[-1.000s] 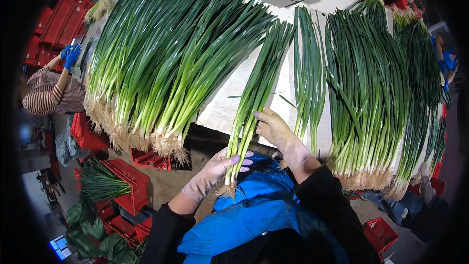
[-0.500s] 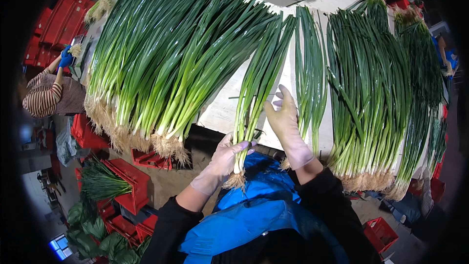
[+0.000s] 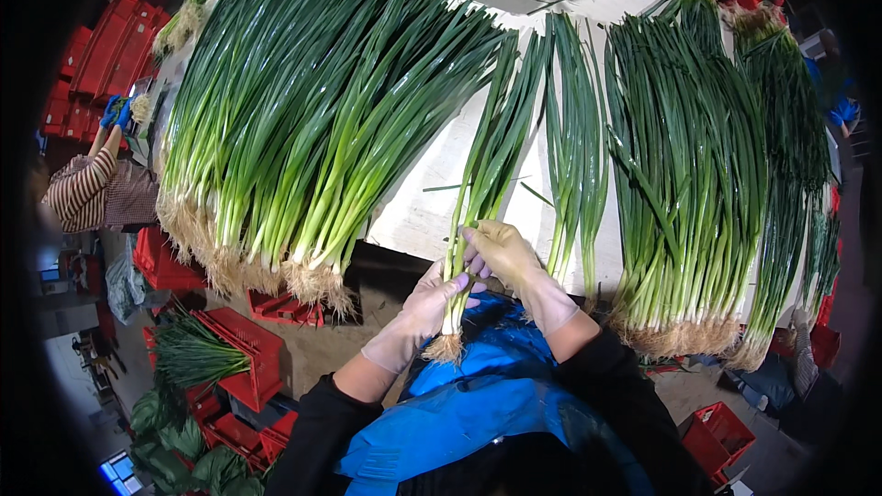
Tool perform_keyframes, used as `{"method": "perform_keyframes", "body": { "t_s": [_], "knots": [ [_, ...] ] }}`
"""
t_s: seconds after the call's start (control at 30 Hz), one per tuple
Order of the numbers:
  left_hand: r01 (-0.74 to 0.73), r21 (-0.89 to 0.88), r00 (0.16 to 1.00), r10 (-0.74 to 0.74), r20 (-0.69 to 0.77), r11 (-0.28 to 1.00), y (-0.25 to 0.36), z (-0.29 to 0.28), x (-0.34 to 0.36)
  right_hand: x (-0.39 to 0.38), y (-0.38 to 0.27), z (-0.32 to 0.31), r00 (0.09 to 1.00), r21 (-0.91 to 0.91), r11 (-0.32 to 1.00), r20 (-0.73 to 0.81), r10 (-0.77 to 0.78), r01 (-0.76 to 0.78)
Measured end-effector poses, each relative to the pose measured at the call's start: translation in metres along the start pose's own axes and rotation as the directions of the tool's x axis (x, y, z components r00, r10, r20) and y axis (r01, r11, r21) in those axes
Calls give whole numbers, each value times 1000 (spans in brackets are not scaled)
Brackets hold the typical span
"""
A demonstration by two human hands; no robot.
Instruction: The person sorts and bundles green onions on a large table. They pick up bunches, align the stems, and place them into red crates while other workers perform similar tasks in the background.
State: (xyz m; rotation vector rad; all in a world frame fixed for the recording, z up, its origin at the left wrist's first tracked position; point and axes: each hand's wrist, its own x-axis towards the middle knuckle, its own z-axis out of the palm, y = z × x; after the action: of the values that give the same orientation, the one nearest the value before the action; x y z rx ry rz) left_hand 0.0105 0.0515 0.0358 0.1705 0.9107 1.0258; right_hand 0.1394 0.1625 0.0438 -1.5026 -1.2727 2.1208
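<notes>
The gloved left hand (image 3: 424,305) is curled closed around the white stalks of a slim bunch of long green spring onions (image 3: 487,174) at the near edge of the pale table (image 3: 432,211). The gloved right hand (image 3: 503,255) pinches the same stalks just above. Below left, a red plastic crate (image 3: 246,369) holds more green onions (image 3: 188,354).

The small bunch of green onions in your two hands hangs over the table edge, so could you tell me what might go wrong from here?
1. The bunch is gripped only near its white ends by the left hand and right hand; a loose stalk might slide out and drop off the table.
2. Its long leaves lie close beside the thin row of onions, so they may tangle when lifted.
</notes>
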Motion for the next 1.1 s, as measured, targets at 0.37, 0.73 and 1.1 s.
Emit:
{"method": "perform_keyframes", "body": {
  "t_s": [0.37, 0.73, 1.1],
  "knots": [
    [115, -87, 990, -121, -65, 989, 1, -21, 7, -51, 24, 1, 920, -346, 853, 145, -363, 391],
    [143, 153, 988, -150, 38, 978, 12, 15, 28, -106, 9, -24, 853, -397, 910, 508, 115, 114],
    [224, 70, 972, -228, 51, 972, 7, 25, 46, -113, 36, -53, 944, -563, 787, -35, -328, 252]
  ]
}}
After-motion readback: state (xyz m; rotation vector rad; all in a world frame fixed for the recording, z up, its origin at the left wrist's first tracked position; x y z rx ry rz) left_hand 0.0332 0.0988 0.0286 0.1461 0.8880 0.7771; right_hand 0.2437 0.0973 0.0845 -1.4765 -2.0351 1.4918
